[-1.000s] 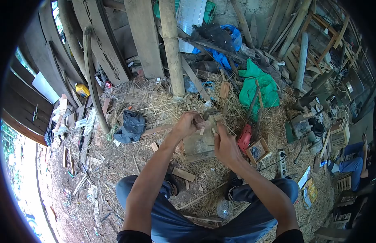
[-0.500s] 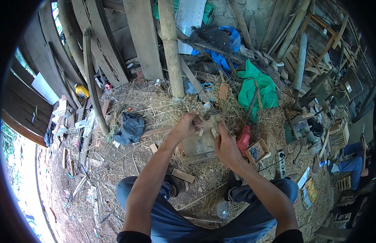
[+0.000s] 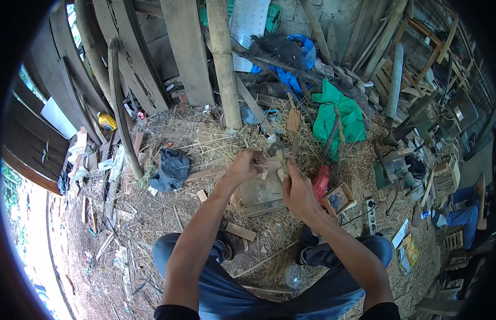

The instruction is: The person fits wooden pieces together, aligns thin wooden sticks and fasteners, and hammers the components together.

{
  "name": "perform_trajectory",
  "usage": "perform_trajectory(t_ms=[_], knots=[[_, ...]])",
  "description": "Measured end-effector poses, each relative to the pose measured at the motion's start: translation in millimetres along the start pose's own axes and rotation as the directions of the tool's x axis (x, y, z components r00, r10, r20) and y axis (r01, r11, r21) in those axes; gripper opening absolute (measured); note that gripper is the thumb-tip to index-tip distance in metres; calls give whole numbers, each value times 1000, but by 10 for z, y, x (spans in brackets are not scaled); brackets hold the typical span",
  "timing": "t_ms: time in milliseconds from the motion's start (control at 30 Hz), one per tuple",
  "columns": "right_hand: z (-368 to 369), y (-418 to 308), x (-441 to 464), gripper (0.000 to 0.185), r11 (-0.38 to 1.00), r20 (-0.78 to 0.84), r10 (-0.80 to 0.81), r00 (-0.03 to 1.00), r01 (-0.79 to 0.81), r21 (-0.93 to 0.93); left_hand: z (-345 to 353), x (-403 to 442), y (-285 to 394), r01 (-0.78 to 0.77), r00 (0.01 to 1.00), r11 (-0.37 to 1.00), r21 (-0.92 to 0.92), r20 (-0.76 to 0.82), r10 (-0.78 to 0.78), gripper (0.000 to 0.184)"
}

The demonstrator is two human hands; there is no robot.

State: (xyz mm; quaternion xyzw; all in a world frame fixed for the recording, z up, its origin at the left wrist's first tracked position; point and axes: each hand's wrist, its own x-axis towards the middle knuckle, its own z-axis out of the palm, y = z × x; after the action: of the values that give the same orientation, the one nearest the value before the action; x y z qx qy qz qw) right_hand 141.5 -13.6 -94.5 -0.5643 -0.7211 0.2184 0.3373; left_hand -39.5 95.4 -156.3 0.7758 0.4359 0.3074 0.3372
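My right hand (image 3: 297,188) is closed around the wooden handle of a hammer (image 3: 281,159). The dark hammer head points away from me, just right of my left fingers. My left hand (image 3: 245,166) pinches a small pale piece of wood (image 3: 270,163) above a worn wooden block (image 3: 261,196). The hammer partly covers this piece, and I cannot make out whether a nail is in it. The block stands on the ground between my feet.
Right of the block lie a red power tool (image 3: 322,182), a small wooden box of nails (image 3: 338,199) and a power strip (image 3: 371,215). A green sheet (image 3: 338,114) and a black plastic bag (image 3: 170,169) are farther out. Another person (image 3: 466,213) sits at the right.
The hammer head shows more sharply now, a blur before. Both hands stay in nearly the same place. At the far right, the other person's arm has shifted slightly.
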Motion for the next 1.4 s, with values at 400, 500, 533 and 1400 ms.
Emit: perform_trajectory(t_ms=[400, 500, 533, 1400], knots=[[39, 70, -53, 42, 999, 57, -25, 998, 26, -23, -60, 15, 18, 1, 997, 999, -37, 76, 2, 20], [56, 18, -47, 42, 1000, 48, 8, 999, -8, 12, -65, 8, 87, 32, 997, 999, 27, 63, -33, 19], [52, 8, -50, 41, 1000, -13, -18, 1000, 18, 23, -47, 21, 63, 29, 997, 999, 25, 66, -31, 19], [-475, -255, 57, 45, 922, -182, 239, 954, -164, 351, -551, 20, 774, 181, 973, 585, -791, 56, -225, 26]])
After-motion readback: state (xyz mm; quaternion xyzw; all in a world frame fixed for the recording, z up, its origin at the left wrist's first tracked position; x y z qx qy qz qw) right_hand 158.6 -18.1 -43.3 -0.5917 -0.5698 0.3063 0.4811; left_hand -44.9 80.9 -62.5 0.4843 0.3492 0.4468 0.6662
